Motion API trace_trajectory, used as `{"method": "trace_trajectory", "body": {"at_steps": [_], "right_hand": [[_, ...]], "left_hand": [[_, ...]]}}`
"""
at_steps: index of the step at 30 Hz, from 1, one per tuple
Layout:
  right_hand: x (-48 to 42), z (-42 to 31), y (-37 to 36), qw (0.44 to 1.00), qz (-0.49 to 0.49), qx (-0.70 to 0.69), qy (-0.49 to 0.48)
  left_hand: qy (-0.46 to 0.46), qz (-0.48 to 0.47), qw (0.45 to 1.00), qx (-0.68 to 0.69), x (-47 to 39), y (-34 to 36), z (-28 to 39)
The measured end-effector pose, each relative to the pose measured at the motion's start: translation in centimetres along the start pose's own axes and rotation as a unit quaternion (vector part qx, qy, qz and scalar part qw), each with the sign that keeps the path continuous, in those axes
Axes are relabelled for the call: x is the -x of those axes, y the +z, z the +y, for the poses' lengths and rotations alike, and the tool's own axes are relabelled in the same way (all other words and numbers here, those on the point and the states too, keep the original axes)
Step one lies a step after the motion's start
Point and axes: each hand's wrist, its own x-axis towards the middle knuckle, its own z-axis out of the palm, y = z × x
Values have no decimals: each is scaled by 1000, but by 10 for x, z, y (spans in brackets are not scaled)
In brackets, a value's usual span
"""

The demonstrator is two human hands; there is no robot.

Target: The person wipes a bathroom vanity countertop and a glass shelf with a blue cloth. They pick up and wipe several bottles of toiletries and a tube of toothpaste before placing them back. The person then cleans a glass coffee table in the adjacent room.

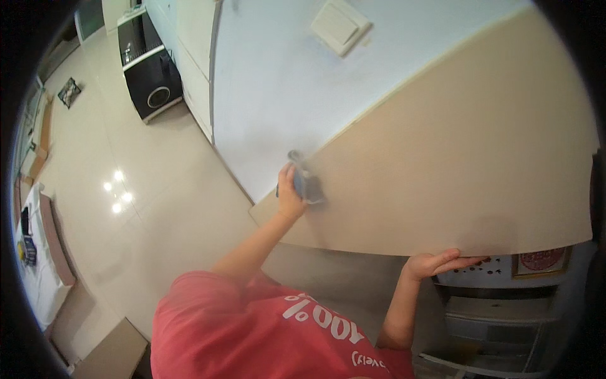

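Note:
My left hand (290, 192) is closed around a blue-grey cloth (307, 187), blurred, near the line where a large beige panel (426, 166) meets the pale blue wall (270, 94). Whether the cloth touches the wall, the panel or both cannot be told. My right hand (438, 264) is at the panel's curved near edge, palm up with fingers extended along it. Part of that hand may be hidden by the panel. A white wall switch (341, 27) is on the blue wall above.
A black appliance with a round dial (154, 85) stands along the wall at upper left. A white-covered padded piece (45, 265) lies at far left, a brown board (111, 353) at lower left. Shelves (497, 308) and a framed picture (541, 261) are at lower right.

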Motion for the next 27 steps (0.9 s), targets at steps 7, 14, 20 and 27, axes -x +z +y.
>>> {"method": "trace_trajectory", "body": {"at_steps": [7,14,20,27], "right_hand": [[-7,-13,10,999,-12,-38,11],[-2,-15,3,999,-14,30,33],[0,-16,-4,999,-2,10,48],[-8,-15,11,998,-27,-56,11]], "left_hand": [[-73,-46,994,66,-15,-15,18],[261,70,947,174,-179,-12,227],[162,29,969,185,-130,-2,136],[-255,37,966,5,56,13,-109]]}}
